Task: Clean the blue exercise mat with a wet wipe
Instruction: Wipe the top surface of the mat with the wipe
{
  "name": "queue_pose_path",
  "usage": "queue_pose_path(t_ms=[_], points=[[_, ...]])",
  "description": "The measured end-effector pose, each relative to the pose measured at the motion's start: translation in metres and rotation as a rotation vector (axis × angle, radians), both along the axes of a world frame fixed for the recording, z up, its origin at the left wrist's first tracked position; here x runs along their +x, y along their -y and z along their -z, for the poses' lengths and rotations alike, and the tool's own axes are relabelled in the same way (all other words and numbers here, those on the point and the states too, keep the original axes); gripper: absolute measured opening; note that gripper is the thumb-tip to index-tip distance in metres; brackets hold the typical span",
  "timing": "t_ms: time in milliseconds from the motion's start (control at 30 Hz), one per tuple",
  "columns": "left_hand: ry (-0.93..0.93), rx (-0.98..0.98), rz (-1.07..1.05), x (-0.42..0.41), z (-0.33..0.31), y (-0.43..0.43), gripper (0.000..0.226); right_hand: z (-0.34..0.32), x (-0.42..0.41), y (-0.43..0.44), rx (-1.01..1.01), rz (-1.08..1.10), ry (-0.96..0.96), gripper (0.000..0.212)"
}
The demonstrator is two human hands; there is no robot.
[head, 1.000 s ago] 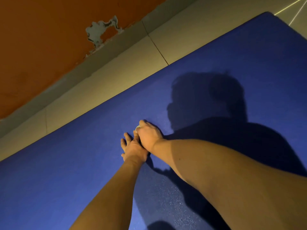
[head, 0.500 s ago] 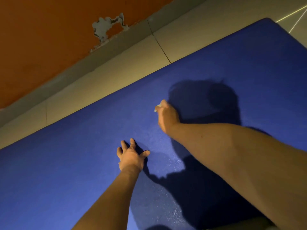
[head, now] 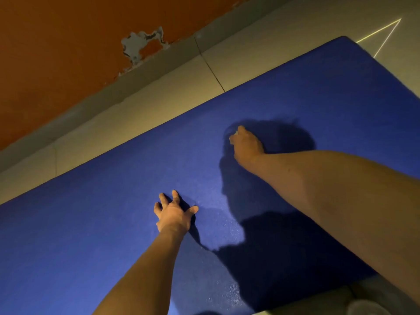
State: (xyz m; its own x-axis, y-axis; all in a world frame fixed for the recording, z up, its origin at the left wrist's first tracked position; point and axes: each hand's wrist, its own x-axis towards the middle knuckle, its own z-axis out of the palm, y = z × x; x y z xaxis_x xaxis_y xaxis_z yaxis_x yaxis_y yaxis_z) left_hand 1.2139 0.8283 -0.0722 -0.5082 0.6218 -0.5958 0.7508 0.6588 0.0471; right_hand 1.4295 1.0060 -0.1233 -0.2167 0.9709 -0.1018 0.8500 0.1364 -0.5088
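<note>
Blue mat [head: 306, 92] lies flat on the tiled floor [head: 159, 105]. My right hand [head: 246, 145] is curled tight on the wet wipe [head: 234, 134], pressing it down far out. Left hand [head: 173, 213] is splayed flat, holding nothing — good brace. Keep even pressure, overlap strokes, work toward the far edge — don't let the wipe bunch.

Single head-mounted wide-angle view, tilted forward and down across the blue mat [head: 113, 235] toward the wall base. Both forearms enter from the near edge, close to the lens.
</note>
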Motion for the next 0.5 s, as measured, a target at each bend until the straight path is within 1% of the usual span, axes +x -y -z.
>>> queue_pose_path(t_ms=[67, 100, 200, 300, 367, 433, 500], points=[[0.016, 0.015, 0.009, -0.001, -0.003, 0.003, 0.094, -0.006, -0.014, 0.011, -0.047, 0.082, -0.013, 0.029], [0.025, 0.019, 0.017, -0.002, -0.005, 0.006, 0.094, -0.009, -0.026, 0.021, -0.041, 0.059, 0.009, 0.026], [0.020, 0.001, 0.024, 0.001, -0.008, 0.022, 0.097, -0.012, -0.061, 0.063, -0.034, -0.087, -0.006, 0.025], [0.018, -0.010, -0.039, 0.008, -0.011, 0.041, 0.099, -0.018, -0.097, 0.119, -0.111, -0.364, 0.000, 0.027], [0.016, -0.023, -0.026, 0.008, -0.011, 0.044, 0.100, -0.022, -0.105, 0.147, -0.120, -0.488, 0.027, 0.032], [0.005, -0.034, -0.014, 0.008, -0.010, 0.042, 0.101, -0.024, -0.097, 0.150, -0.071, -0.510, 0.099, 0.037], [-0.001, -0.026, -0.023, 0.008, -0.009, 0.041, 0.099, -0.027, -0.079, 0.127, -0.017, -0.467, 0.153, 0.032]])
